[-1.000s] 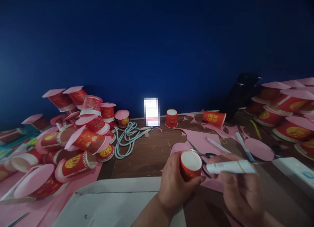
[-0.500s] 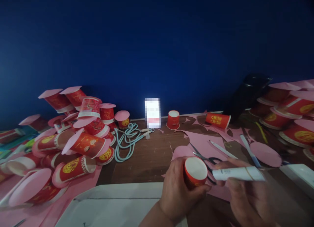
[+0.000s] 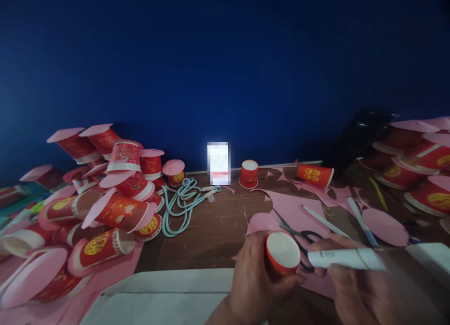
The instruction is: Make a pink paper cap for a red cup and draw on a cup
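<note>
Left hand (image 3: 253,280) wrapped round red cup (image 3: 282,253), low centre of my view, white base facing up. Right hand (image 3: 355,287) pinching white tube (image 3: 346,259), long axis level, tip pointing left, just beside red cup.

Cup heap (image 3: 105,207) on the table's (image 3: 218,231) left side, coiled cord (image 3: 183,203) just right of it, phone (image 3: 218,163) at the back edge, upturned cup (image 3: 249,174) beside it, toppled cup (image 3: 314,175) farther right, scissors (image 3: 298,233) on paper sheet (image 3: 295,207) behind the held cup (image 3: 281,254) and tube (image 3: 348,259), tray (image 3: 168,292) along the front edge.

Dim, soft picture with dark corners, edges bowed, right side slightly blurred
</note>
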Demonstrator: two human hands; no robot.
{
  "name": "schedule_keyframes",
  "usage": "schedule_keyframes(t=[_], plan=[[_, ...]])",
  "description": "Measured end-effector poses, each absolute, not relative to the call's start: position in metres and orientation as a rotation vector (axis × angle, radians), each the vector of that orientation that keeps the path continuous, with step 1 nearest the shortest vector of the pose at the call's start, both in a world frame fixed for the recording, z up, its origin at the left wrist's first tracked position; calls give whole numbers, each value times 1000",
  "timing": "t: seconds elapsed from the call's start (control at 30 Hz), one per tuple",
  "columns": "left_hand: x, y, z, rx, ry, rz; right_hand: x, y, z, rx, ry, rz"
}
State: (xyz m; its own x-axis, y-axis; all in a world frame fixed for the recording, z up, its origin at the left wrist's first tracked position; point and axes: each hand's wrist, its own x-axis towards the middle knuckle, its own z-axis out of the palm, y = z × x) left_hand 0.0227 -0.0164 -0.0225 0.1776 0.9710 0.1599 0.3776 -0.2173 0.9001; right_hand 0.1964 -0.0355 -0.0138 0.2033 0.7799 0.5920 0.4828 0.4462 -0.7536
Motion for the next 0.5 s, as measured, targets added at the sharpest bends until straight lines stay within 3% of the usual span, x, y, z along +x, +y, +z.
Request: schedule_keyframes(t=[0.5], plan=[[23, -17, -20, 1779, 1265, 1031, 197, -34, -14, -1163, -1477, 244]])
